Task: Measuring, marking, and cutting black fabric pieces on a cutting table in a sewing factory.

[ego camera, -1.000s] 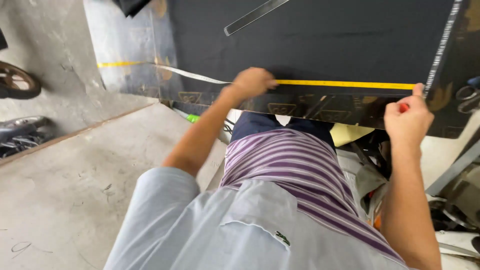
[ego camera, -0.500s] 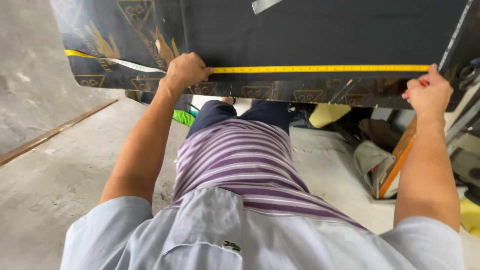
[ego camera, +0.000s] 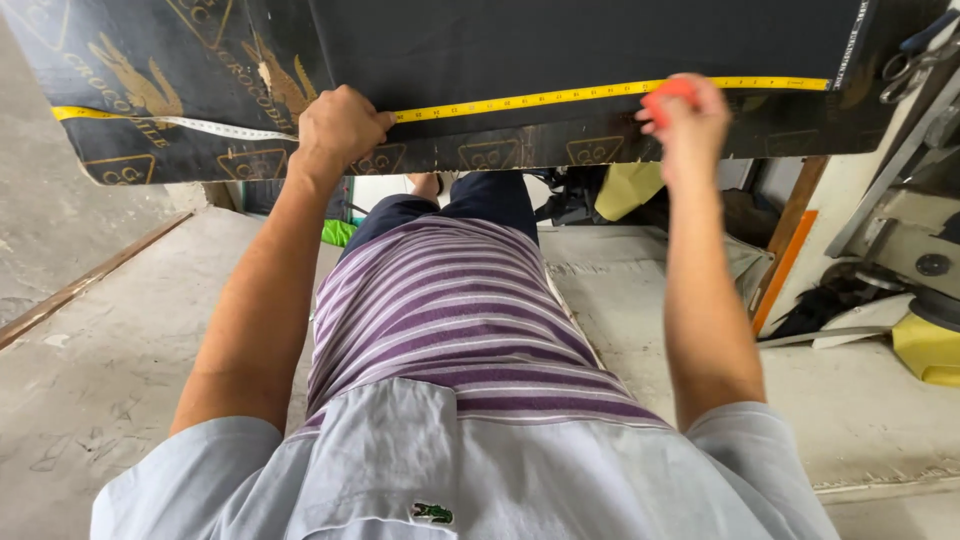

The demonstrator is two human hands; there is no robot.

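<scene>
A yellow measuring tape (ego camera: 540, 97) lies stretched along the near edge of a black fabric sheet (ego camera: 600, 40) on a dark patterned table (ego camera: 180, 70). My left hand (ego camera: 338, 125) presses the tape down at the table's edge, fingers curled over it. My right hand (ego camera: 685, 118) is over the tape farther right, pinching a small orange-red piece, like chalk (ego camera: 668, 92), against the fabric. The tape's loose end trails left across the table.
Scissors (ego camera: 912, 52) lie at the table's right end beside a metal ruler. Below the table are a yellow bag (ego camera: 630, 190), an orange-edged board (ego camera: 785, 260), a yellow container (ego camera: 928, 345) and concrete floor (ego camera: 100, 340).
My right hand has moved left along the tape from its far right end, and the orange piece now shows in its fingers. My left hand stays pressed on the tape.
</scene>
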